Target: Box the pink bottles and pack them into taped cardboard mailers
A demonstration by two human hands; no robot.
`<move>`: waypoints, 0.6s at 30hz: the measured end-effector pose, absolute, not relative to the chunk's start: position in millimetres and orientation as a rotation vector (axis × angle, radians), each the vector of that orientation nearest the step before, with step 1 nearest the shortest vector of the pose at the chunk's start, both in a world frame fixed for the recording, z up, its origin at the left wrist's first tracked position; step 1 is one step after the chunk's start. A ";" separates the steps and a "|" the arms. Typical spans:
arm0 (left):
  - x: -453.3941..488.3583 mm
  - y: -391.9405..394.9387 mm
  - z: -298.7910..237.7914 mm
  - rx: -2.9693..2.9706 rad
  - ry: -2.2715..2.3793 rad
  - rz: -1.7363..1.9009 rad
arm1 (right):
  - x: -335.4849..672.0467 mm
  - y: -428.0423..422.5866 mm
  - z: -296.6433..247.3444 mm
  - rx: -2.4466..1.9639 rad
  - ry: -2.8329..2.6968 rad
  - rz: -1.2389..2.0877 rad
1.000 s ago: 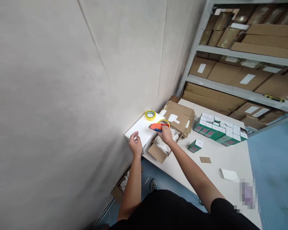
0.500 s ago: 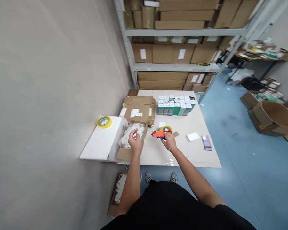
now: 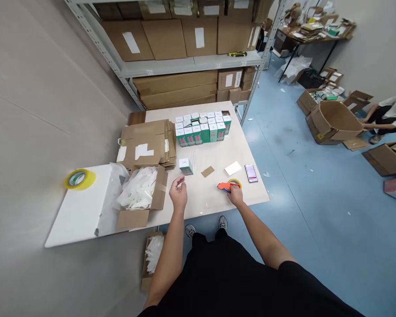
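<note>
My right hand [image 3: 236,196] is closed on an orange tape dispenser [image 3: 224,186], which carries a roll of yellow tape and hangs over the front right of the table. My left hand [image 3: 178,193] holds nothing; its fingers are loosely curled with a gap to the thumb. Just beyond it stands a single green and white carton [image 3: 185,167]. An open cardboard box [image 3: 159,188] of white crumpled packing material lies to its left. Between the hands and farther back is a small brown card piece [image 3: 207,171]. A white sheet [image 3: 232,168] rests behind the dispenser.
Rows of green and white cartons [image 3: 203,132] stand at the table's back, beside stacked flattened cardboard [image 3: 143,141]. A yellow tape roll [image 3: 77,178] lies on a white block [image 3: 75,215]. A loaded shelf [image 3: 178,66] rises behind. Another person [image 3: 391,113] sits at far right near open boxes [image 3: 333,121].
My view has turned right and shifted. My right hand has carried the tape dispenser rightward, uncovering the single carton. My left hand has moved off the packing box toward the table's middle.
</note>
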State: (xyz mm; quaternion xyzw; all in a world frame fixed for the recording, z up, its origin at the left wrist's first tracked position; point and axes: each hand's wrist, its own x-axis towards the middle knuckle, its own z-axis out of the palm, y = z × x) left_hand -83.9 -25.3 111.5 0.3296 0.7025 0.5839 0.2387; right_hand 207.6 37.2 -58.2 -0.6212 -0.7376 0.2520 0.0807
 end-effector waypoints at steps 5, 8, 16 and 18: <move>-69.7 -31.4 109.1 0.903 1.987 1.546 | 251.5 49.7 -84.8 -2.165 -2.169 0.850; -63.8 -31.2 107.1 0.910 2.010 1.515 | 266.3 57.0 -90.2 -2.245 -2.148 0.928; -38.0 0.2 106.0 0.952 1.935 1.499 | 264.4 63.2 -54.6 -2.116 -1.920 1.079; -31.7 12.1 109.7 0.986 1.877 1.489 | 257.9 67.0 -31.2 -1.955 -1.830 1.105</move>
